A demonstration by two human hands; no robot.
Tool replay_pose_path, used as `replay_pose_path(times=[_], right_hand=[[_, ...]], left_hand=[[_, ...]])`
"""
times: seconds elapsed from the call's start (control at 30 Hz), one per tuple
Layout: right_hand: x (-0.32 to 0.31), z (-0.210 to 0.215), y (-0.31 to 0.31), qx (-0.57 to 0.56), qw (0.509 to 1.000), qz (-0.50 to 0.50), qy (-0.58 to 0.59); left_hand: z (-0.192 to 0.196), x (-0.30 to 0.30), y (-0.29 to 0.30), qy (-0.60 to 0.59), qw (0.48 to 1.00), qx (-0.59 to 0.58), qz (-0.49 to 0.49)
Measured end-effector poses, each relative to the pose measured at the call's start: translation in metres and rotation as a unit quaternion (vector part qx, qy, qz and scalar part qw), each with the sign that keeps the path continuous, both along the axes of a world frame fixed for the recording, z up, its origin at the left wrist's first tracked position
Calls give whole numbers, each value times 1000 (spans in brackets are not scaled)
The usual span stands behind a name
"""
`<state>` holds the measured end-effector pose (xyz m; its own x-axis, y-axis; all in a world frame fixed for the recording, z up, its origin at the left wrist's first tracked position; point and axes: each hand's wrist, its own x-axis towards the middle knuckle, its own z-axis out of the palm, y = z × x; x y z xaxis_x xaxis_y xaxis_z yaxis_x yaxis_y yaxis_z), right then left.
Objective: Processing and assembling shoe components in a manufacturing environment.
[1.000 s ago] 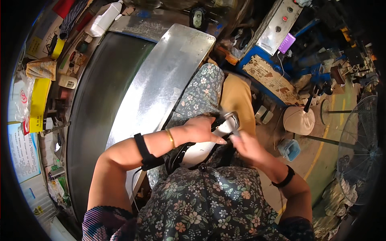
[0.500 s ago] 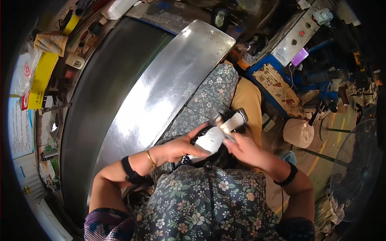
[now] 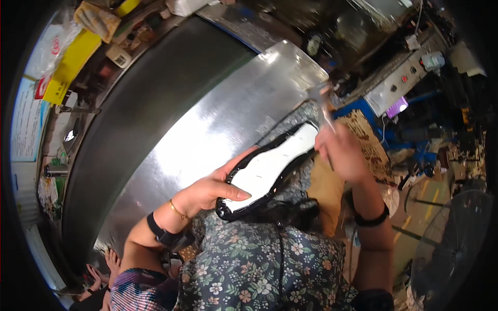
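A black shoe upper with a white insole [image 3: 270, 168] lies bottom up above my lap, its narrow end pointing away to the right. My left hand [image 3: 215, 189] grips its near end, thumb pressed on the white surface and fingers along the black edge. Small staple-like marks dot the insole. My right hand [image 3: 342, 153] is closed round the handle of a hammer [image 3: 326, 106], raised beyond the shoe's far end. The hammer's head is blurred by motion.
A shiny metal plate [image 3: 207, 124] borders a dark conveyor belt [image 3: 150, 83] on my left. Another person's hands [image 3: 109, 262] show at lower left. A control panel [image 3: 397, 85] stands at far right, above a wire-guarded fan [image 3: 456, 249].
My right hand has lifted the hammer up and away from the shoe. The shoe has turned, now showing its whole white bottom, and my left hand still holds it.
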<state>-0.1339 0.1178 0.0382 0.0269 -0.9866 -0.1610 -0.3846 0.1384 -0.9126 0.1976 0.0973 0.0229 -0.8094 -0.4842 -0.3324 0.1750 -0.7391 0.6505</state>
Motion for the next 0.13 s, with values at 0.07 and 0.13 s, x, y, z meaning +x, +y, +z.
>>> replay_pose_path(times=[0.07,0.13], right_hand=[[5,-36,-51,-50,983,-111,-135],[11,-77,-101,-87,965,-142,204]], left_hand=[[6,11,1,-30,996,-29,85],[5,17,2,-40,983,-32,177]])
